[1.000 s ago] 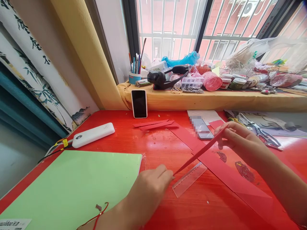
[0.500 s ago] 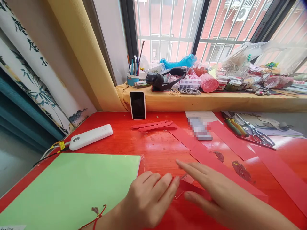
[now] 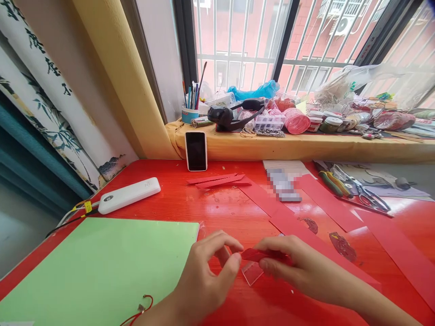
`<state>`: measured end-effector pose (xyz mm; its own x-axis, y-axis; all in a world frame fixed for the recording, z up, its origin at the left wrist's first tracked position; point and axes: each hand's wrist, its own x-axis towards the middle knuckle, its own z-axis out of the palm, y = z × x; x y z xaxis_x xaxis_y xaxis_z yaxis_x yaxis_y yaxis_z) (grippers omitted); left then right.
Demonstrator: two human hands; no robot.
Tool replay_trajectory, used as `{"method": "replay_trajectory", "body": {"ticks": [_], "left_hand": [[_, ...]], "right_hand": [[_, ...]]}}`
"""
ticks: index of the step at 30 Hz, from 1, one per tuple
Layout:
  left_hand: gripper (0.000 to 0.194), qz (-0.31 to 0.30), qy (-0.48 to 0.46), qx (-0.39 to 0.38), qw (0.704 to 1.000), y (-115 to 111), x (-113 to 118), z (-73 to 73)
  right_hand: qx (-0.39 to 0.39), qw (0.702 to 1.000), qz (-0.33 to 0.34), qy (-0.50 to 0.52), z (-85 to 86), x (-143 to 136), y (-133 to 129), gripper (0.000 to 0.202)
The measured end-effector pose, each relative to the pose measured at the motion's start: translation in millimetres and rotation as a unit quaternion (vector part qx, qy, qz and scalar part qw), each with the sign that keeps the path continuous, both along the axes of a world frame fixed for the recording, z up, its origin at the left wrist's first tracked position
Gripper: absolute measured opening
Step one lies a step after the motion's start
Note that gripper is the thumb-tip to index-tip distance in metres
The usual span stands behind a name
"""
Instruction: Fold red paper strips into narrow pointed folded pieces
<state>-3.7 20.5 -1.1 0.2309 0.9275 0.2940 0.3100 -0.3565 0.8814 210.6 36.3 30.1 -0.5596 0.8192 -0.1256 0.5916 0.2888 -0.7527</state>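
While the right hand holds a folded red paper strip between its thumb and fingers, the left hand curls toward the strip's left end, thumb and fingertips close together; whether they pinch the paper or only hover beside it cannot be told. The strip thus lies between the two hands, at the near middle of a glossy red table, with its right part hidden by the right hand. Beneath it, the end of a clear plastic ruler shows on the tabletop. To the left of the hands, a large light-green sheet covers the near corner, with a white power bank and its cables beyond it. Farther back, a few narrow red strips lie in a loose pile, and a phone in a white frame stands upright against the cloth-covered window ledge. On the right, long red paper pieces slant across the table; behind them are green-and-yellow-handled pliers and metal scissors. Craft supplies crowd the ledge below a barred window.
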Motion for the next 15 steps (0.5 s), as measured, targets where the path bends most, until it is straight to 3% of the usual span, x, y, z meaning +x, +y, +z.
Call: {"method": "replay_trajectory", "body": {"ticks": [4,15], "left_hand": [[0.021,-0.016,-0.007,-0.152,0.988,2.8,1.4,4.4],[0.027,-0.056,-0.077,-0.224,0.970,7.2,-3.3,3.9]], "right_hand": [[0.010,1.000,0.006,-0.013,0.6,-1.1,0.0,0.020],[0.039,0.999,0.006,-0.008,-2.6,-0.9,-1.3,0.022]]}}
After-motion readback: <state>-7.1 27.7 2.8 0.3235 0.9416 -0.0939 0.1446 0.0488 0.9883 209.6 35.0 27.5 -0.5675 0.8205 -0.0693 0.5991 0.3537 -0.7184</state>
